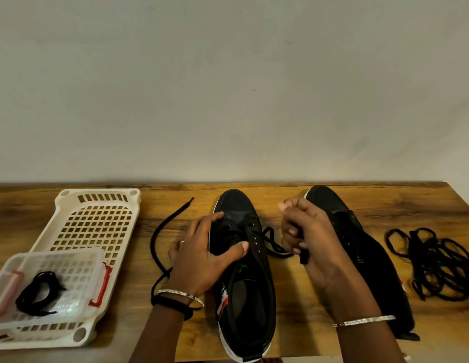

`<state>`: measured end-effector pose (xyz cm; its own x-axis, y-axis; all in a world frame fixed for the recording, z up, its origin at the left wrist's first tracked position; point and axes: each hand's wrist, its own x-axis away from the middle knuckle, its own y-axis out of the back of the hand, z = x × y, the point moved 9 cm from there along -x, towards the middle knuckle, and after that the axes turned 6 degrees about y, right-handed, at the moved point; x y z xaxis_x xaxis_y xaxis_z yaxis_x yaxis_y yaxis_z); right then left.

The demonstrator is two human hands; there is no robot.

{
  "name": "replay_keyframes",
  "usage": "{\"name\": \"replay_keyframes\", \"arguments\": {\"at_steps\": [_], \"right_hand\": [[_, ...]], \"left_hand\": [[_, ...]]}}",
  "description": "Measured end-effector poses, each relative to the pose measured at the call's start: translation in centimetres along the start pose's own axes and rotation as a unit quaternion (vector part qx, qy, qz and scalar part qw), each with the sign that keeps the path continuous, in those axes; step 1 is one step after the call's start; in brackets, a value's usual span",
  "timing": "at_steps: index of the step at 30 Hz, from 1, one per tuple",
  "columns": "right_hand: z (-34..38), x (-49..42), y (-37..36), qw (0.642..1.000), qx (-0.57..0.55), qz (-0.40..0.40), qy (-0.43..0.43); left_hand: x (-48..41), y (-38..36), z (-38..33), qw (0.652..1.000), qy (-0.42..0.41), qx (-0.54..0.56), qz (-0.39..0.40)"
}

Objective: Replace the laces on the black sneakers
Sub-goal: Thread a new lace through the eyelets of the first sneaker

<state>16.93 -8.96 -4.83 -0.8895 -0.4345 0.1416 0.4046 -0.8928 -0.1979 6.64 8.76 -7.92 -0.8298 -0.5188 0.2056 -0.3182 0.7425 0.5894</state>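
Lacing status: early stage. The centre sneaker lies on the table, toe pointing to the wall. A black lace passes only through the eyelets nearest the toe; the eyelets above them show bare. One end of this lace trails across the table on the left side. The other end is in the right hand, whose fingers are curled tight and pinch it just beside the shoe. The left hand clasps the forepart of the centre sneaker, fingers over the toe side and thumb across the tongue. The right-hand sneaker, partly behind the right arm, appears to carry no lace. A tangled pile of black laces lies at the far right, probably the removed ones. A coiled lace waits in the clear box set in the white basket. Remaining, by my judgement: most of this shoe, then the second shoe.
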Motion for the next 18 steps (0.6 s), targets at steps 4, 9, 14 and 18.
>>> {"name": "replay_keyframes", "arguments": {"at_steps": [4, 9, 14, 18], "right_hand": [[0.3, -0.3, -1.4, 0.915, 0.385, 0.041, 0.113], [0.3, -0.5, -1.6, 0.873, 0.462, 0.06, 0.144], [0.2, -0.4, -1.6, 0.867, 0.47, 0.055, 0.156], [0.4, -0.3, -2.1, 0.884, 0.431, 0.061, 0.168]], "left_hand": [[0.0, 0.0, -0.2, 1.0, -0.006, -0.001, 0.002], [-0.1, 0.9, -0.1, 0.996, -0.056, 0.063, -0.029], [-0.3, 2.2, -0.3, 0.987, -0.136, 0.037, -0.078], [-0.3, 2.0, -0.6, 0.984, -0.154, 0.011, -0.092]]}}
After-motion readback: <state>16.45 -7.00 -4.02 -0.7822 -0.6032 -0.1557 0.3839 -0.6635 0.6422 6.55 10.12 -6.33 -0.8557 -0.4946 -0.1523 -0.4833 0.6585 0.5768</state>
